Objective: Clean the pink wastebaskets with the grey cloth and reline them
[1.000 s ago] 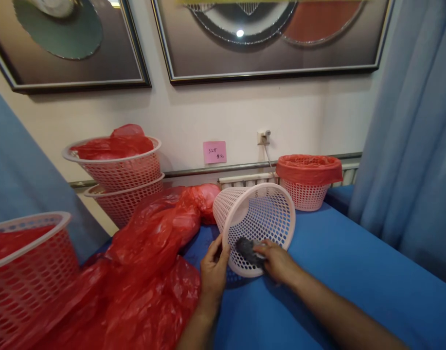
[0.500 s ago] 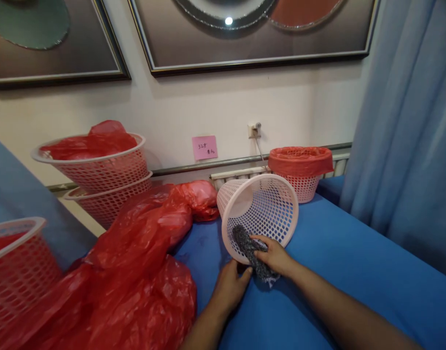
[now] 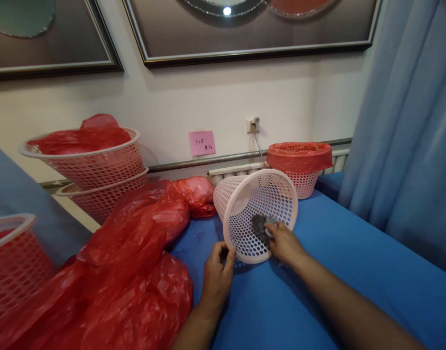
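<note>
A pale pink perforated plastic wastebasket point(image 3: 230, 194) lies on its side on the blue-covered surface, its mouth facing me. My left hand point(image 3: 218, 272) pinches the lower left of its rim between thumb and fingers. My right hand point(image 3: 286, 243) is closed on a dark grey cloth point(image 3: 261, 228) at the lower right of the mouth. The cloth reaches inside, against or close to the inner wall. Part of the cloth is hidden behind my fingers.
Red plastic bags point(image 3: 135, 262) lie heaped on the left. Stacked baskets point(image 3: 98, 170) stand behind them, and another basket point(image 3: 18, 272) is at the left edge. A red-lined basket point(image 3: 299, 165) stands at the back right, near a blue curtain point(image 3: 401, 121).
My right hand has moved the cloth rightward and farther into the basket. My left hand has shifted slightly left and up along the rim. The view has tilted a little downward.
</note>
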`<state>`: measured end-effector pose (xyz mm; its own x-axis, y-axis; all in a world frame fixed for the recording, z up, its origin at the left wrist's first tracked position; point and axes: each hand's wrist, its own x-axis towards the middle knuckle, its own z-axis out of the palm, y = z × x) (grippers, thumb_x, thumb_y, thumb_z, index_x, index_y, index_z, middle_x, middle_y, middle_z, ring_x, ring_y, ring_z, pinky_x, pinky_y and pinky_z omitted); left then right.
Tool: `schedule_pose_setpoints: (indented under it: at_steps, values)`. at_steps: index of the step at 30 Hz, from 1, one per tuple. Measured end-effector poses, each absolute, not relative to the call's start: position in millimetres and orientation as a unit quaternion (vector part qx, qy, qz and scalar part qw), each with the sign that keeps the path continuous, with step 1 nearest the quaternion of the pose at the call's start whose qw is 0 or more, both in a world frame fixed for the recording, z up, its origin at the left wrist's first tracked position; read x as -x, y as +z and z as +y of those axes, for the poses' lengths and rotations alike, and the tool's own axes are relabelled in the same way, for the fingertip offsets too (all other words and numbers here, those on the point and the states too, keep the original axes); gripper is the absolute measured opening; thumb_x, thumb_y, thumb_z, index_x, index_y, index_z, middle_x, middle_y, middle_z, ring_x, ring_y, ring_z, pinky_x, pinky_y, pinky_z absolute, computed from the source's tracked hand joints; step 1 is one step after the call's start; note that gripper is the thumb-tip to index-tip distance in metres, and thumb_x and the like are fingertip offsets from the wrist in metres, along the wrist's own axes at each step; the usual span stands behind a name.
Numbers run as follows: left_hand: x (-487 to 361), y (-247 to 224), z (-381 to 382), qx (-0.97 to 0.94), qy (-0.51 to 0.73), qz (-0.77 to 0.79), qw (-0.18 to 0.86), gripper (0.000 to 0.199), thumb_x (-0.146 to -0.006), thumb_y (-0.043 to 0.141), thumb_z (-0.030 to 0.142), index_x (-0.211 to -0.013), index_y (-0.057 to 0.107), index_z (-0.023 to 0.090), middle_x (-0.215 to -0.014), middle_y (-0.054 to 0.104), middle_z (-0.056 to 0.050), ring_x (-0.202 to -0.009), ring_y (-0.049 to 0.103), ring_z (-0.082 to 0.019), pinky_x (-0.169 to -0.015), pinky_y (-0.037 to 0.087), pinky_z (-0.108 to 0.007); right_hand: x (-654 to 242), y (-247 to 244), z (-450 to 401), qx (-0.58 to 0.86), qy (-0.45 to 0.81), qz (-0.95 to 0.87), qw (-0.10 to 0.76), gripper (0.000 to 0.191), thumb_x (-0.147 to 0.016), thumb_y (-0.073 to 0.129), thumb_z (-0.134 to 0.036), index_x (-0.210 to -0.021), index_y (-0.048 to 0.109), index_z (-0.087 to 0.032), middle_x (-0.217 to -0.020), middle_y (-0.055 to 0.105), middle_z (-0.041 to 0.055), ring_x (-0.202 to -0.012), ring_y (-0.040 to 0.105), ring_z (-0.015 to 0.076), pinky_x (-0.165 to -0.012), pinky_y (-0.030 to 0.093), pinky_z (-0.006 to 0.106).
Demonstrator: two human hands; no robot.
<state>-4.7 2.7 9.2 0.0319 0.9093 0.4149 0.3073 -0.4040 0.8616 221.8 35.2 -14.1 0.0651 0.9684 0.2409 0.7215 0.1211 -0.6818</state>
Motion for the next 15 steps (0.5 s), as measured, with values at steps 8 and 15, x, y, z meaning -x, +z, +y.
schedule_pose_setpoints:
  at_steps: [8, 15]
  values:
    - [10.9, 11.4, 2.5, -0.620, 0.606, 0.428, 0.255, 0.025, -0.092, 0.068, 0.044, -0.096, 0.067, 0.019, -0.086, 0.073, -0.002, -0.076, 0.069, -0.017, -0.071, 0.056, -0.026, -192.9, -15.8, 22.4, 0.550, 0.226, -0.730, 0.338, 0.055, -0.078, 0.065, -0.005, -0.126, 0.074, -0.030, -0.123, 0.073, 0.0028, -0.109, 0.068, 0.0211, -0.101, 0.052, 0.033]
    - [7.9, 16.6, -0.9, -0.649, 0.552, 0.455, 0.258, 0.027, -0.093, 0.063, 0.046, -0.090, 0.066, 0.019, -0.083, 0.071, -0.002, -0.077, 0.067, -0.019, -0.070, 0.053, -0.028, -239.0, -10.9, 37.1, 0.666, 0.163, -0.639, 0.349, 0.058, -0.083, 0.050, 0.001, -0.135, 0.067, -0.018, -0.147, 0.054, 0.0209, -0.134, 0.052, 0.0356, -0.117, 0.034, 0.054]
